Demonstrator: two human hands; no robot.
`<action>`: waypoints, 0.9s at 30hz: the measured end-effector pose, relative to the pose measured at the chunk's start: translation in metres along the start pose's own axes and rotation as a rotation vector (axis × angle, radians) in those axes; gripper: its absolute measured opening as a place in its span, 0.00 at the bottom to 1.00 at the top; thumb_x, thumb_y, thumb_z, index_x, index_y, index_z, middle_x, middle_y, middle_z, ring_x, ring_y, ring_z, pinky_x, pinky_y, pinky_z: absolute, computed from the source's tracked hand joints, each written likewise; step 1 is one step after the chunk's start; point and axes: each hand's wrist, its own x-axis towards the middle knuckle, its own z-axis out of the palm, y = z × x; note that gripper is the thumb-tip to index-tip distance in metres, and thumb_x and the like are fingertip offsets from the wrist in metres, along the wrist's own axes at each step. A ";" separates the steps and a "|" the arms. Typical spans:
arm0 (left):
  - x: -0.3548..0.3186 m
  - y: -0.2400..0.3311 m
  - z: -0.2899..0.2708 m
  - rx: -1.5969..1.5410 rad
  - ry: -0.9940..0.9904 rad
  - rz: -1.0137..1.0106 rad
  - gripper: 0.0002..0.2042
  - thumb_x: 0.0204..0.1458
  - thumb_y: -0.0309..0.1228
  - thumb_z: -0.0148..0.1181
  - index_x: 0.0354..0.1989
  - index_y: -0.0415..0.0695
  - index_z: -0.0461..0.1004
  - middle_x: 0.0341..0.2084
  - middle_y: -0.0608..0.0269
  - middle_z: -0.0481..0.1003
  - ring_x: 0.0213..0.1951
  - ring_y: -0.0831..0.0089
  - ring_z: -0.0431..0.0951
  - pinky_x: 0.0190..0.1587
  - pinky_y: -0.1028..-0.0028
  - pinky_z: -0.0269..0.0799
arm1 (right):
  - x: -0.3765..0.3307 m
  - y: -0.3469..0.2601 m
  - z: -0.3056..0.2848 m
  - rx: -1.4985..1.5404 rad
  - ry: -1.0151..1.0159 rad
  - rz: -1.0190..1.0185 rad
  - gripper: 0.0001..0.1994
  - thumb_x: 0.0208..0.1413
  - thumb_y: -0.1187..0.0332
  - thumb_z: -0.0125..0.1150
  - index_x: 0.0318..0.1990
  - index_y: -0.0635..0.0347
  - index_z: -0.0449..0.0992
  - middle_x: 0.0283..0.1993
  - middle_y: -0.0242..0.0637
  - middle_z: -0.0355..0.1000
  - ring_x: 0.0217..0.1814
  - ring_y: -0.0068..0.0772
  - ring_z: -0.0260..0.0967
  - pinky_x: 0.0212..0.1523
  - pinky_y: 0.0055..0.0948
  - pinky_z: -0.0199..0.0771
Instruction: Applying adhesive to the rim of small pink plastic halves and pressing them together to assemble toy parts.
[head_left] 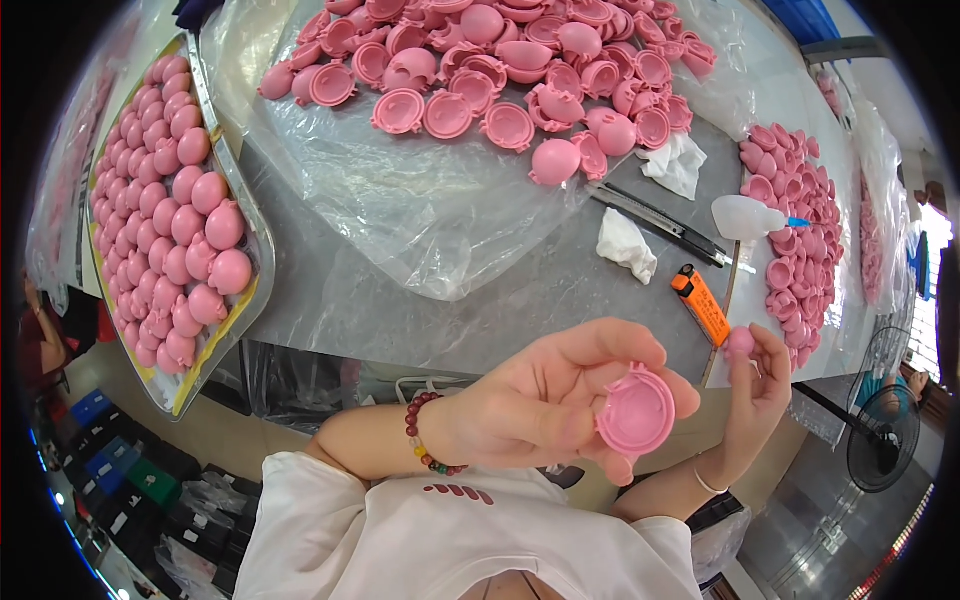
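Observation:
My left hand holds a pink plastic half-shell, round with a rim, its hollow side turned toward me. My right hand pinches a small pink plastic piece between thumb and fingertips, just right of the shell. Both hands hover in front of the grey table's near edge. A beaded bracelet circles my left wrist.
A heap of pink half-shells lies on clear plastic sheeting at the back. A tray of closed pink balls sits left. More pink shells are right, with an orange lighter, a squeeze bottle, a utility knife and white rags. A fan stands lower right.

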 end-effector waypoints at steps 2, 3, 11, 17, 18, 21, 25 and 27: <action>0.000 -0.001 -0.003 -0.007 -0.021 0.039 0.19 0.46 0.24 0.53 0.46 0.47 0.56 0.46 0.47 0.61 0.35 0.68 0.72 0.36 0.70 0.72 | 0.000 -0.002 0.001 -0.276 -0.056 -0.115 0.10 0.43 0.81 0.51 0.36 0.71 0.66 0.35 0.34 0.63 0.34 0.19 0.60 0.31 0.14 0.61; 0.000 0.000 -0.001 -0.009 -0.021 0.035 0.19 0.46 0.24 0.53 0.46 0.47 0.56 0.46 0.47 0.61 0.35 0.68 0.72 0.36 0.70 0.72 | 0.000 -0.003 0.000 -0.277 -0.053 -0.112 0.10 0.43 0.81 0.51 0.36 0.71 0.66 0.35 0.34 0.63 0.34 0.19 0.60 0.31 0.14 0.61; -0.001 0.007 0.013 0.945 0.230 0.184 0.22 0.35 0.20 0.62 0.41 0.34 0.62 0.39 0.43 0.66 0.41 0.63 0.70 0.44 0.69 0.66 | -0.011 -0.011 0.012 0.100 0.181 -0.264 0.14 0.35 0.81 0.59 0.34 0.70 0.68 0.32 0.35 0.65 0.34 0.20 0.62 0.29 0.16 0.62; -0.002 0.009 0.014 1.193 0.244 0.225 0.23 0.34 0.24 0.64 0.40 0.33 0.63 0.37 0.45 0.67 0.40 0.62 0.71 0.41 0.70 0.68 | -0.014 -0.011 0.039 -0.163 -0.191 -0.300 0.16 0.33 0.78 0.62 0.34 0.67 0.69 0.32 0.37 0.69 0.30 0.24 0.63 0.29 0.19 0.62; -0.002 0.008 0.013 1.193 0.243 0.218 0.23 0.34 0.24 0.64 0.40 0.33 0.63 0.37 0.45 0.67 0.40 0.62 0.71 0.41 0.70 0.68 | -0.015 -0.010 0.044 -0.163 -0.187 -0.295 0.16 0.33 0.78 0.62 0.34 0.67 0.69 0.32 0.37 0.69 0.30 0.24 0.63 0.29 0.19 0.62; -0.003 0.008 0.012 1.193 0.280 0.226 0.23 0.36 0.28 0.64 0.40 0.32 0.62 0.36 0.46 0.68 0.39 0.62 0.72 0.41 0.70 0.68 | -0.013 -0.011 0.054 -0.345 -0.117 -0.521 0.15 0.30 0.77 0.62 0.32 0.65 0.70 0.33 0.38 0.68 0.27 0.25 0.62 0.26 0.19 0.60; -0.003 0.008 0.024 0.957 0.452 0.107 0.25 0.39 0.33 0.62 0.42 0.30 0.61 0.35 0.47 0.69 0.40 0.63 0.71 0.42 0.70 0.68 | 0.001 -0.022 0.040 -0.327 -0.248 -0.576 0.15 0.28 0.79 0.60 0.31 0.65 0.71 0.34 0.39 0.68 0.28 0.30 0.62 0.26 0.20 0.61; -0.003 0.009 0.024 0.861 0.491 0.074 0.25 0.39 0.33 0.62 0.42 0.30 0.61 0.35 0.46 0.69 0.41 0.63 0.71 0.42 0.70 0.68 | 0.006 -0.021 0.036 -0.385 -0.395 -0.745 0.15 0.27 0.80 0.59 0.30 0.65 0.71 0.34 0.39 0.68 0.28 0.31 0.63 0.26 0.21 0.62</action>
